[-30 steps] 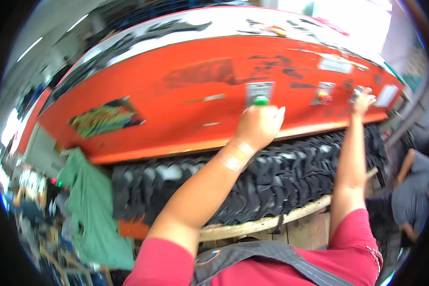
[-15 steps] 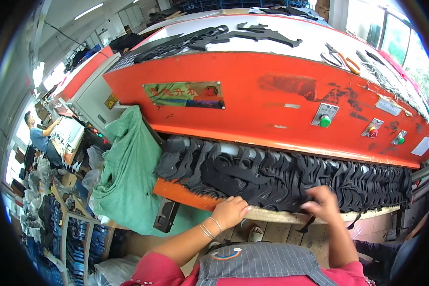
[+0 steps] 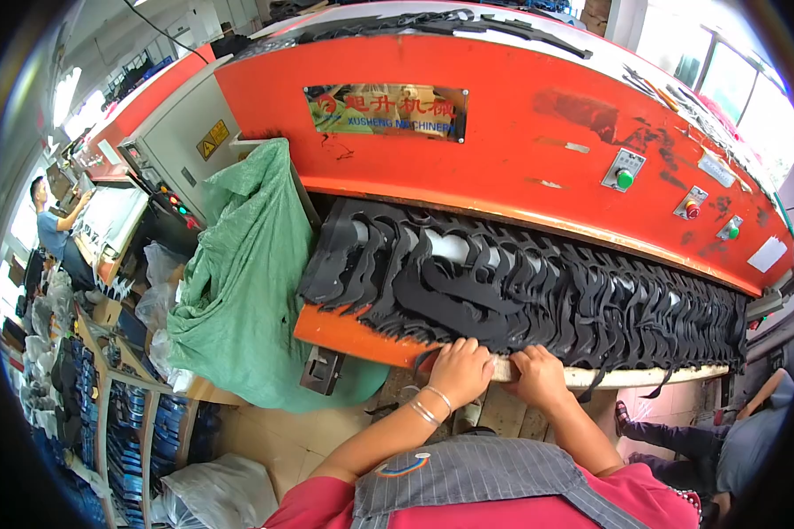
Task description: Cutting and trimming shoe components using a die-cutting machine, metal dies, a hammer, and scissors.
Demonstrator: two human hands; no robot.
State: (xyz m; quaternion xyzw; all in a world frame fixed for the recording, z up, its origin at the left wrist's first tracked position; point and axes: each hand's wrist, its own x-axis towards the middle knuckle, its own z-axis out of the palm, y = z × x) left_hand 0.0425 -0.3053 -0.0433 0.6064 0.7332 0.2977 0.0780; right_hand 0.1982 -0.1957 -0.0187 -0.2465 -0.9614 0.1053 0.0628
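Both hands are at the front edge of a pale cutting board [image 3: 617, 379], close beside each other. My left hand [image 3: 461, 375] curls its fingers over the edge, and a strip of black material shows beside it. To its right, my right hand [image 3: 538, 377] grips the same edge with bent fingers. Black cut sheet material [image 3: 454, 304], slit into many wavy strips, covers the board, and some strips hang over the front. What lies under my palms is hidden.
A large orange machine [image 3: 503, 132] with buttons stands behind the board. Left of it hangs a green sack [image 3: 238, 291]. Shelves [image 3: 132, 432] with blue parts are at lower left. One person [image 3: 57, 229] works at far left; another [image 3: 732, 450] is at lower right.
My right hand has come left and down from the black strips to the board's edge. My left hand stays on the edge. The view has shifted, showing less of the machine's top.
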